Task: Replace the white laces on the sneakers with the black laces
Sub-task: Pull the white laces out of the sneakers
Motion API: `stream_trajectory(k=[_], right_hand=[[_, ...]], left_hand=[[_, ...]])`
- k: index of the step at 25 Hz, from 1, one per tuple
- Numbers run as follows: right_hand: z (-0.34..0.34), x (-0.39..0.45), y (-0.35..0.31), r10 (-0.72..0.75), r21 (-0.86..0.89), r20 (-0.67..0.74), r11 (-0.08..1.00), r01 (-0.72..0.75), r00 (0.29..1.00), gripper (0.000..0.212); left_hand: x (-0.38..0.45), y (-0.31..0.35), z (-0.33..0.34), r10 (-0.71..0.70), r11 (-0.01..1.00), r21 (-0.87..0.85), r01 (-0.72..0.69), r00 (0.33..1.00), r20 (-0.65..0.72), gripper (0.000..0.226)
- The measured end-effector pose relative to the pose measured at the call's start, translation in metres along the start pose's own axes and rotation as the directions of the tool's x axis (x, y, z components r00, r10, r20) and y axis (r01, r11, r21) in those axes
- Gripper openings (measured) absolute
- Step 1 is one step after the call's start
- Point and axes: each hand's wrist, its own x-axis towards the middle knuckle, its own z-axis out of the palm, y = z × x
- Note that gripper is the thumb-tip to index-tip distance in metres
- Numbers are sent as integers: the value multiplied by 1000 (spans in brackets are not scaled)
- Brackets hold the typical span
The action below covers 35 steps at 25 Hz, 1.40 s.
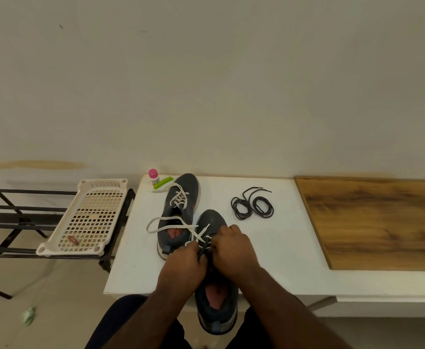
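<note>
- I see the near sneaker at the front edge of the white table, its heel hanging over the edge toward me and its toe pointing away, toward the wall — so its long axis runs almost straight from me to the wall.
- My left hand and my right hand meet over the lacing part of this sneaker, touching each other or nearly so.
- The left hand pinches something thin and dark at the eyelets; the white lace comes out just beyond its fingers. I cannot tell whether the dark piece is the tongue or a lace.
- The right hand has its fingers curled down on the same place, but what it holds is hidden, so I cannot tell.
- The second sneaker lies just beyond and to the left, toe also toward the wall, slightly tilted right, with its white lace loosened and one loop spread to the left.
- The black laces lie coiled on the table, beyond and to the right of my hands, nearer to the right hand — I judge this hand should fetch them later.
- I judge the white lace must leave the eyelets first, pulled along the sneaker's axis.
</note>
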Motion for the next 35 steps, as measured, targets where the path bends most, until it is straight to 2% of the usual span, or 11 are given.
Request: stream_trajectory(k=[4,8,11,14,17,19,22,25,27,30,35], right_hand=[[-6,-3,74,450,76,-19,891,-448,893,28],[-7,-8,39,204,292,2,936,-196,979,48],[-4,-6,-7,-25,15,70,1000,24,997,32],[0,1,16,146,96,26,984,-148,989,27],[-4,2,61,470,350,34,821,-451,882,21],[-8,-4,79,534,316,99,783,-535,840,21],[-12,-15,74,483,223,69,845,-486,873,37],[-13,-23,37,345,452,142,811,-371,928,29],[-3,-25,13,225,415,210,860,-295,951,35],[2,-23,7,316,364,126,867,-340,940,19],[6,-29,19,409,475,75,788,-393,910,10]], left_hand=[[0,-2,2,-24,1000,-13,24,1000,-4,15],[1,0,3,-7,1000,-5,7,1000,-1,12],[0,1,2,13,1000,5,-13,1000,5,12],[-1,3,1,16,1000,-11,-16,1000,-8,16],[-1,5,1,7,1000,-9,-7,1000,-6,18],[-1,4,0,-9,1000,-20,9,1000,7,19],[-5,4,-3,1,1000,-15,-1,1000,10,21],[5,13,-8,90,996,5,-90,991,-98,16],[25,18,-9,218,974,68,-215,975,-39,25],[49,28,-7,256,937,190,-293,947,196,30],[52,33,2,283,904,271,-331,938,202,12]])
